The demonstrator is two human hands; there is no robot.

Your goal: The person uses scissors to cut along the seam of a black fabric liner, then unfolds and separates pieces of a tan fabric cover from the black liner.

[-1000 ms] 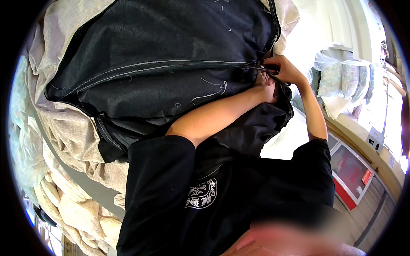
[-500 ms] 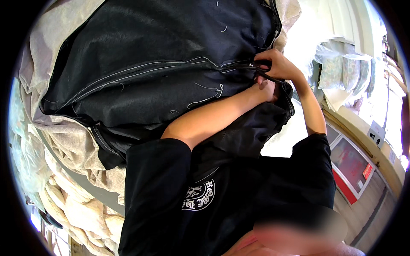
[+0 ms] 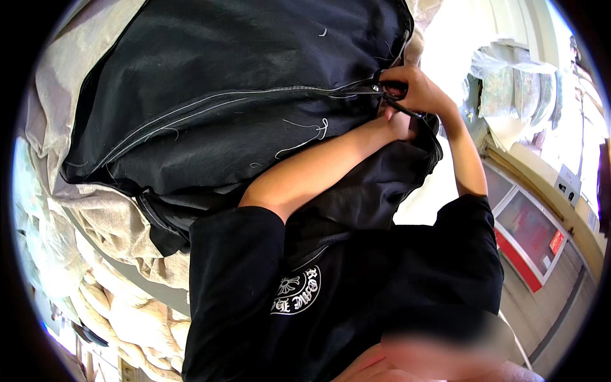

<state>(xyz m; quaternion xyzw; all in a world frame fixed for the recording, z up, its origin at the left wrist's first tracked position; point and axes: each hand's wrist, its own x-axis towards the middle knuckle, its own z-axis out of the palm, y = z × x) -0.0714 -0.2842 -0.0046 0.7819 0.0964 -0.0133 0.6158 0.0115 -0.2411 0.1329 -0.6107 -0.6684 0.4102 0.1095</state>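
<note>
A large black fabric cover [image 3: 254, 57] with white seam stitching and loose white threads spreads in front of me. My right hand [image 3: 417, 89] is closed round the black handles of a pair of scissors [image 3: 375, 88], whose blades point left along the seam. Just below it, my left hand [image 3: 400, 122] reaches across at the cover's right edge, gripping the black fabric. Most of its fingers are hidden by the right hand and the cloth. Beige fabric [image 3: 57, 95] shows around the left side of the black cover.
Cream-coloured bundles [image 3: 121, 312] lie at lower left, beside clear plastic wrapping [image 3: 44, 248]. At right stand plastic-wrapped patterned packs [image 3: 509, 92] and a red-and-white framed cabinet [image 3: 531, 239]. A loose black flap hangs against my shirt.
The scissors and my right hand have shifted slightly up and left along the seam. The seam near the blades now lies straighter. My left hand keeps nearly the same place.
</note>
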